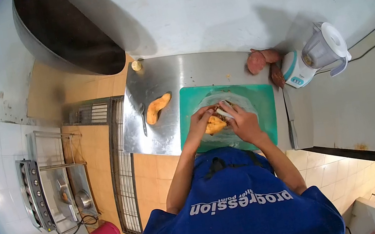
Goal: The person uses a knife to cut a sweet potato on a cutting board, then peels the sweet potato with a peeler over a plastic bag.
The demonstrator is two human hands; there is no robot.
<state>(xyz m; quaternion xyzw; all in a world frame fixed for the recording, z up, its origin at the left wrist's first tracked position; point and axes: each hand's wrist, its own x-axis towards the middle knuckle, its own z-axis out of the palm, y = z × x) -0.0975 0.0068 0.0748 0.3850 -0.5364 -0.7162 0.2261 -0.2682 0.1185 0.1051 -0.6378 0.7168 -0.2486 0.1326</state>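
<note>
A green cutting board [265, 104] lies on the steel table, with a clear plastic bag [244, 100] spread over it. My left hand [201, 123] is at the bag's left side, fingers curled beside an orange peeled piece [215, 124]. My right hand [242, 120] has its fingers closed on a small white object [224, 112], which I cannot make out clearly. Dark scraps show between the two hands. What my left fingers hold, if anything, is hidden.
Left on the steel table [179, 68] are a long peeled orange root [158, 108], a spoon [143, 119] and a small pale piece [136, 65]. Reddish roots [256, 62], a blender [322, 49] and a knife [290, 119] are at the right.
</note>
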